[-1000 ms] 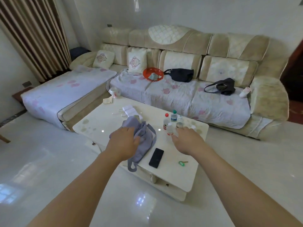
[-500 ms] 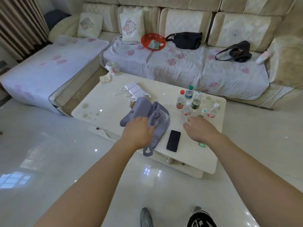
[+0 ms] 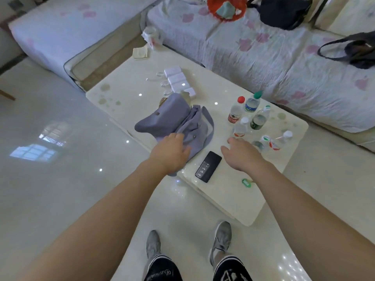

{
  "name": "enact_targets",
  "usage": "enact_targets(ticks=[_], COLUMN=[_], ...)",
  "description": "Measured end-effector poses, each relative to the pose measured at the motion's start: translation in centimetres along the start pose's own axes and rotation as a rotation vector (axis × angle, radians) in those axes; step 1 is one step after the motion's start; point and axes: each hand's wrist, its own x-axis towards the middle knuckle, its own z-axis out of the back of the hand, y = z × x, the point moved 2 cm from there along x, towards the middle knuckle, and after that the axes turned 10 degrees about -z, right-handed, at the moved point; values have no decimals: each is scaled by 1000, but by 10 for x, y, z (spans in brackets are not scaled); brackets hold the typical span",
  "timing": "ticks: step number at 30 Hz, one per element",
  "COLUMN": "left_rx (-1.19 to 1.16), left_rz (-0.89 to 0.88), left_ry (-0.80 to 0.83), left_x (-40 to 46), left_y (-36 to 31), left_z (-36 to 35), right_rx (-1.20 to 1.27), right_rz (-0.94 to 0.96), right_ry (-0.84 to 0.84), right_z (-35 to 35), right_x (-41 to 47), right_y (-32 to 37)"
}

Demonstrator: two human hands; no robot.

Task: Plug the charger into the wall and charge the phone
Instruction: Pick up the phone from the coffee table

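A black phone (image 3: 208, 166) lies face up near the front edge of the white coffee table (image 3: 239, 195). Just left of it sits a crumpled grey-purple shoulder bag (image 3: 174, 116). My left hand (image 3: 171, 154) hovers over the bag's near end with relaxed fingers, touching or almost touching the fabric. My right hand (image 3: 241, 154) is spread open above the table, right of the phone and holding nothing. White boxes and white cables (image 3: 177, 80) lie behind the bag. No wall socket is in view.
Several plastic bottles (image 3: 250, 116) stand on the table's right half, close to my right hand. A green key tag (image 3: 246, 182) lies by the front edge. A sofa with two dark bags (image 3: 284, 11) and a red basket (image 3: 226, 7) runs behind the table.
I have stepped closer and the view has tilted down, so my shoes show. Both hands have lowered toward the table, the left over the bag and the right beside the phone.
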Motion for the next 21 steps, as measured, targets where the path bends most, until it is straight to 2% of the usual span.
enact_targets(ticks=[10,21], left_rx=[-155,-227], left_rz=[160,174], left_ry=[42,100], left_x=[43,109], left_y=[20,71], left_z=[-105,-218], right_rx=[-17,246], right_rz=[24,-157], right_ry=[158,250], right_z=[-60,-171], right_x=[81,146], right_y=[-33,-50])
